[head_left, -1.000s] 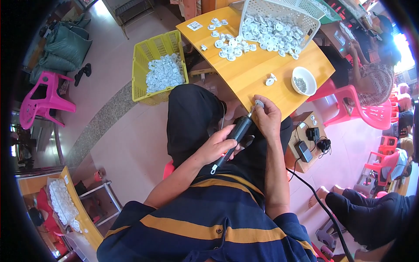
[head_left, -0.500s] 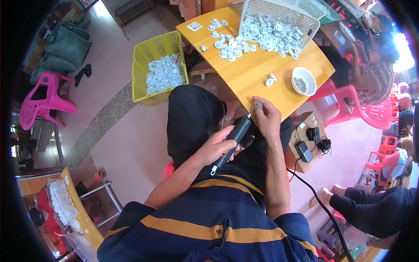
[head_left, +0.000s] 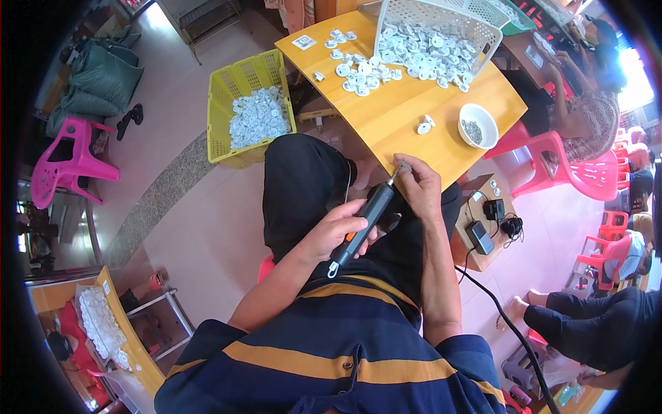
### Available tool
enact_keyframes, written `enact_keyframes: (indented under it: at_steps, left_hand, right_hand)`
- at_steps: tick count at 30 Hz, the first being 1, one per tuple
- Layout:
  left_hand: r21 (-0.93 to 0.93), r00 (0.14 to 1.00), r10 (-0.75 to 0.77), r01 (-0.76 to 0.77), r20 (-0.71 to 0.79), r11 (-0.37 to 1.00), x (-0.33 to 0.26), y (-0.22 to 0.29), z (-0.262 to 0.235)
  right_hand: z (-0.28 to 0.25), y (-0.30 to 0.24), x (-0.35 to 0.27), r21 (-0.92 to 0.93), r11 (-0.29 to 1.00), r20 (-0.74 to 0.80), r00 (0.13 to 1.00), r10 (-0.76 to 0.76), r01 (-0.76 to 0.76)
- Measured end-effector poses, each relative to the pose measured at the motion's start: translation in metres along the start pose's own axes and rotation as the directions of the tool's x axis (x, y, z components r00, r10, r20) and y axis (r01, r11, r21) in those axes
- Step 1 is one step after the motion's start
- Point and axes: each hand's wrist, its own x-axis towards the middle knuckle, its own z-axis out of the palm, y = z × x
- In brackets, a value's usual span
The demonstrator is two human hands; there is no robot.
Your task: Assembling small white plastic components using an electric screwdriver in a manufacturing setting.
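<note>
My left hand (head_left: 336, 231) is wrapped round a black electric screwdriver (head_left: 372, 214) with an orange switch and a hanging loop at its rear end. The tool slants away to the right, its bit reaching the fingertips of my right hand (head_left: 420, 186). Those fingers are pinched at the table's near edge on a small part, mostly hidden, that looks white or grey. Beyond them on the wooden table (head_left: 414, 117) lie two loose white plastic parts (head_left: 426, 124). A white bowl (head_left: 487, 131) of small metal screws (head_left: 473, 130) stands to their right.
A tipped white basket (head_left: 493, 34) spills many white parts (head_left: 431, 52) over the table's far side. On the floor at left stands a yellow crate (head_left: 217, 117) of similar parts. Black power adapters (head_left: 480, 237) rest on a low wooden stand at right. Pink chairs and other people are farther right.
The screwdriver and both hands have shifted very slightly to the left. The bit still meets the right fingertips. The view has also moved a little.
</note>
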Motion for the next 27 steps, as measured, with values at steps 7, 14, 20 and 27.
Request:
enact_keyframes:
  at_steps: [7, 14, 20, 27]
  left_hand:
    - [-0.061, 1.000, -0.006, 0.007, 0.022, 0.998, 0.0019, -0.0017, -0.0055]
    - [-0.067, 0.999, 0.003, 0.000, 0.041, 0.998, 0.0038, -0.0017, -0.0068]
    - [-0.065, 0.999, -0.001, 0.004, 0.040, 0.998, 0.0041, 0.0006, -0.0047]
    - [-0.032, 1.000, 0.002, -0.001, 0.012, 0.999, 0.0041, 0.0025, -0.0032]
  right_hand:
    - [0.0012, 0.0008, 0.0005, -0.001, 1.000, -0.008, 1.000, -0.004, 0.004]
    - [0.0011, 0.0031, 0.0009, 0.000, 1.000, -0.010, 1.000, 0.015, -0.015]
    - [0.0002, 0.0035, 0.0008, 0.012, 1.000, -0.011, 1.000, 0.016, -0.016]
    - [-0.0029, 0.0001, 0.0017, -0.031, 0.999, 0.036, 0.999, 0.040, -0.039]
